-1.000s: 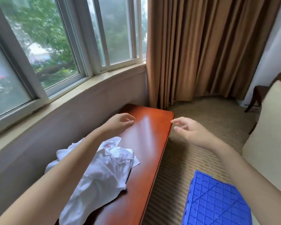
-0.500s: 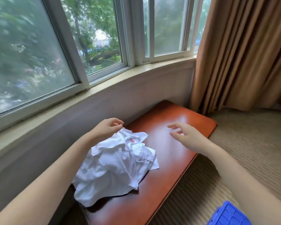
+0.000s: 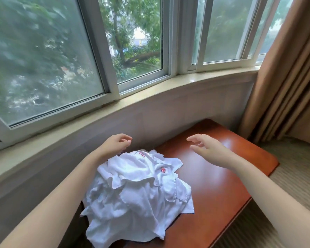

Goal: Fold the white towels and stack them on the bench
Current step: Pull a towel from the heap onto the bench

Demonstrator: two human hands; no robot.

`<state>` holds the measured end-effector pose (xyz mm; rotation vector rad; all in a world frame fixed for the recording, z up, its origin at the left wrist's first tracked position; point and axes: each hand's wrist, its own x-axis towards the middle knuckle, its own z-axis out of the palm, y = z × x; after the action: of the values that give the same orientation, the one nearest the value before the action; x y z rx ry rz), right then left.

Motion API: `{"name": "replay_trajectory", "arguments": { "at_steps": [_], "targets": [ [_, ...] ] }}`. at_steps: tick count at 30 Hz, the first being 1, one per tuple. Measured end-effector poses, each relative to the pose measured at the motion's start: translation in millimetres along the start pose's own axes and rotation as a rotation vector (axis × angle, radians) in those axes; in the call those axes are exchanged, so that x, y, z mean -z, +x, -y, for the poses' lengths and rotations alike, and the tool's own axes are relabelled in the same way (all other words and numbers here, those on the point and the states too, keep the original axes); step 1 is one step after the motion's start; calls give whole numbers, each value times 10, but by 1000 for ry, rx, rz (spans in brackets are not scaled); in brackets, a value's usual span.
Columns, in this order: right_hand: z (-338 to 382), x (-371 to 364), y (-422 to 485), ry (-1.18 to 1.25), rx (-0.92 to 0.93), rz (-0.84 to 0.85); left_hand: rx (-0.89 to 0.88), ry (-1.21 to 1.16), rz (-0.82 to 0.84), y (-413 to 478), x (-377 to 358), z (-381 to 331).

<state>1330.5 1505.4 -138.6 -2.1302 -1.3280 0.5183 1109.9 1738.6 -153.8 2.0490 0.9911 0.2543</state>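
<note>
A crumpled heap of white towels [image 3: 140, 196] with small red embroidered marks lies on the left part of a glossy reddish-brown wooden bench [image 3: 222, 178]. My left hand [image 3: 116, 144] hovers just above the far edge of the heap, fingers loosely curled, holding nothing. My right hand [image 3: 208, 149] hangs over the bare bench top to the right of the heap, fingers spread and relaxed, empty.
A white wall [image 3: 61, 169] and a stone window sill [image 3: 150, 93] run close behind the bench. Brown curtains [image 3: 284, 86] hang at the right end. Beige striped carpet [image 3: 297, 169] lies to the right of the bench.
The view has swung left toward the window and the heap now sits central. Both hands stay raised and empty; the blue mat has left the frame.
</note>
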Motion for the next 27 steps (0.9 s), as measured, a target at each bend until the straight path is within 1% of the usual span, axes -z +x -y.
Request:
{"name": "replay_trajectory", "arguments": {
  "at_steps": [6, 9, 11, 13, 17, 21, 24, 27],
  "targets": [
    [-59, -82, 884, 35, 3, 28, 17, 6, -55, 668, 179, 40],
    [-42, -276, 1152, 79, 9, 55, 74, 18, -33, 770, 211, 153],
    [-43, -411, 1318, 57, 45, 116, 111, 23, -20, 821, 259, 260],
    [-62, -530, 1494, 37, 62, 179, 157, 23, -42, 866, 323, 369],
    [-85, -785, 1848, 59, 88, 294, 264, -1, -121, 863, 357, 624],
    [-102, -1008, 2179, 35, 170, 427, 397, 1, -187, 767, 320, 847],
    [-168, -1055, 2388, 23, 218, 511, 519, -31, -278, 663, 215, 920],
    [-302, -1039, 2586, 1, 261, 572, 609, -35, -329, 628, 50, 904]
  ]
}}
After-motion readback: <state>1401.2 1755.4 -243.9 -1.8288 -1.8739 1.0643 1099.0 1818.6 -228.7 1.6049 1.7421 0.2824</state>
